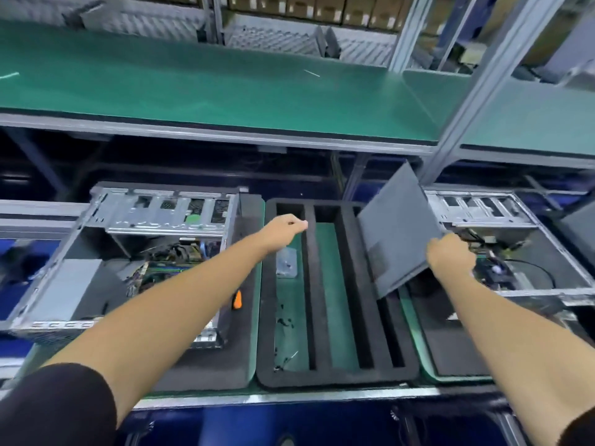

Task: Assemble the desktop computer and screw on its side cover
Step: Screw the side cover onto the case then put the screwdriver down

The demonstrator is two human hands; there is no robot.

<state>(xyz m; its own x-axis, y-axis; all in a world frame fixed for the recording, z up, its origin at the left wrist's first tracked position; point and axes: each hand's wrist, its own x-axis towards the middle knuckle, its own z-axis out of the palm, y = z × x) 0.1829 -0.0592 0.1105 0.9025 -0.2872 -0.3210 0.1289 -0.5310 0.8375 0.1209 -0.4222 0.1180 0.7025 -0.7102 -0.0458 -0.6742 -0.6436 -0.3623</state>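
The right hand (449, 257) grips the dark grey metal side cover (397, 231) by one edge; tilted, it could slip onto the open right-hand silver computer case (515, 249). The left hand (283, 230), fingers curled, seems empty.

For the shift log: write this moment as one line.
right hand grips dark grey metal side cover, tilted over black foam slotted tray | left hand curled over tray's far end | both open cases uncovered

No legible text, label, brand or number appears on anything before me; the cartons (309, 6) on the upper rack carry pale stickers too blurred to read.
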